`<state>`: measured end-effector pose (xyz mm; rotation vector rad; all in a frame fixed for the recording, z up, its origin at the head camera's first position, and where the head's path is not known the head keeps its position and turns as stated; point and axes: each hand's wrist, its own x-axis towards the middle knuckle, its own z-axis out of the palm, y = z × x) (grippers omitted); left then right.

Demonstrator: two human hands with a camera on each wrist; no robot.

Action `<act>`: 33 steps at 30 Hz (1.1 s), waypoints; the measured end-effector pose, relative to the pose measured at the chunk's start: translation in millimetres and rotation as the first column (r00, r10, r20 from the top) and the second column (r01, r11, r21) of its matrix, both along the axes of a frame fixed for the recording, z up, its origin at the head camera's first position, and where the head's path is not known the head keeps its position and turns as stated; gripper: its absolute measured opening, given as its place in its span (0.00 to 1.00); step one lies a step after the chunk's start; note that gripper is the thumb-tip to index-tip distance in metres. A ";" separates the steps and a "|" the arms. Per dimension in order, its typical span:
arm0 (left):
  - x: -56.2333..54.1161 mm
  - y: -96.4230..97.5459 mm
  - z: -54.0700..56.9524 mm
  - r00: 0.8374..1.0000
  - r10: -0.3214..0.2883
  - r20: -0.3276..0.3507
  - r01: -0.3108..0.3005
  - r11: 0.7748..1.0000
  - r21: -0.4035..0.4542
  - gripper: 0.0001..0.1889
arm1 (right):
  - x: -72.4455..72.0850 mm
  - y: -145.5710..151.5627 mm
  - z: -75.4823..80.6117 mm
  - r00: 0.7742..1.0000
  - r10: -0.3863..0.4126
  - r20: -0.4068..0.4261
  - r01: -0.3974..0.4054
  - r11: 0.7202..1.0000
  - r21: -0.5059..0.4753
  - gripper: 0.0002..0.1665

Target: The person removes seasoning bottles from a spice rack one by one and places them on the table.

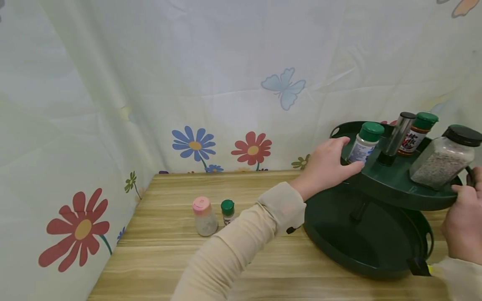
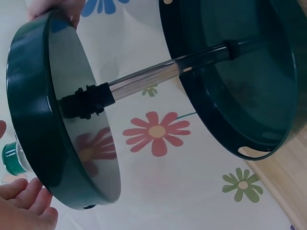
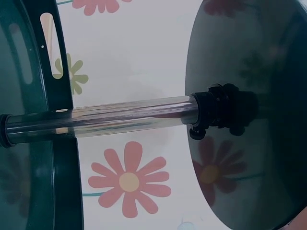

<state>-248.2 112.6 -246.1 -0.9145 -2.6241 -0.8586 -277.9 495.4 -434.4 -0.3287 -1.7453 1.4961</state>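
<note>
A dark green two-tier tray stand stands on the right, its tiers joined by a clear post. At the handle side of its upper tier, my right hand grips the rim. My left hand is at the tier's left side, fingers and thumb spread about a green-capped seasoning bottle. In the left wrist view a gap shows between these fingers and the bottle's green cap. Also on the upper tier are a second green-capped bottle and a black-lidded jar of speckled grains.
A metal-look tube rises from the upper tier's middle. On the wooden table, left of the stand, are a pink-capped shaker and a small green-capped bottle. A flowered curtain hangs behind.
</note>
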 end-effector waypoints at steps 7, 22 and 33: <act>-3.2 12.1 2.4 0.998 0.051 0.038 -0.051 0.999 -0.002 0.30 | -10.4 13.6 -10.2 0.999 0.016 -0.041 -0.016 1.000 -0.012 0.37; -13.5 25.7 -1.4 0.993 0.116 0.022 -0.117 0.993 0.028 0.28 | -11.9 16.5 -15.1 0.997 0.029 -0.075 -0.034 0.998 -0.059 0.35; -17.5 38.5 -1.7 0.983 0.184 -0.017 -0.184 0.982 -0.051 0.26 | -9.8 12.2 -11.5 0.989 0.053 -0.136 -0.068 0.992 -0.107 0.35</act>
